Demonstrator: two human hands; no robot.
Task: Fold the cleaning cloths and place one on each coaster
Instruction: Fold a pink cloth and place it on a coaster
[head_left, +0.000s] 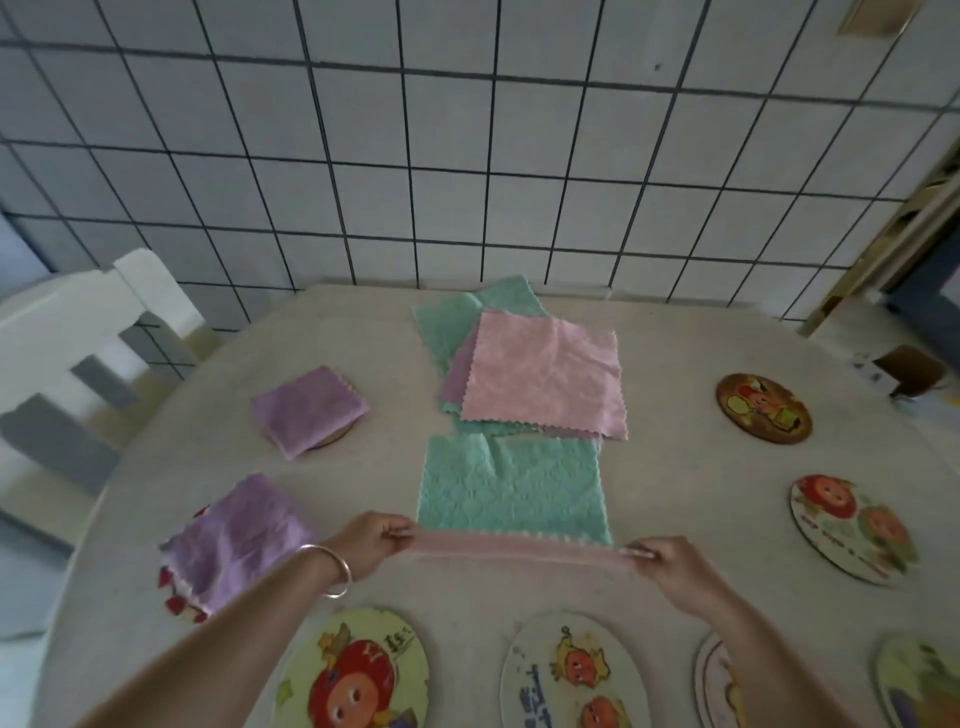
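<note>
Bare coasters along the near edge, one below the left hand, another below the right hand; both hands pinch shut on the ends of a pink cloth stretched taut between them. Left of the grip, two folded purple cloths sit on coasters: two done. Beyond the grip an unfolded stack waits; right, more coasters bare.

No legible text. Coasters carry printed characters beside cartoon figures, too blurred to read.
</note>
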